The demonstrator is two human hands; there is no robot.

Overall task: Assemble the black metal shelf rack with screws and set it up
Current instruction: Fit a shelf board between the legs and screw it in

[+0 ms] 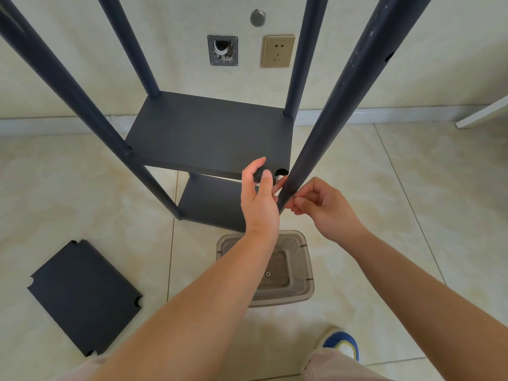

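Rack: a black metal shelf rack (211, 133) stands on the tiled floor (412, 215) against a pale wall, four posts rising past the camera, two shelves in place
Upper shelf: its near right corner notch sits just beside the near right post (338, 105), apparently not seated on it
Left hand: the left hand (259, 199) grips the front edge of the upper shelf, thumb on top, fingers (280, 184) curled beneath
Right hand: the right hand (324, 207) has its fingers curled in a pinch against the near right post; whether they hold a screw cannot be told
Spare shelf: a loose black panel (85, 296) lies flat on the floor to the left
Container: a clear plastic tub (305, 270) sits on the floor under the forearms, one small fitting inside
Wall: a socket (278, 50) beside an open wall box (222, 50)
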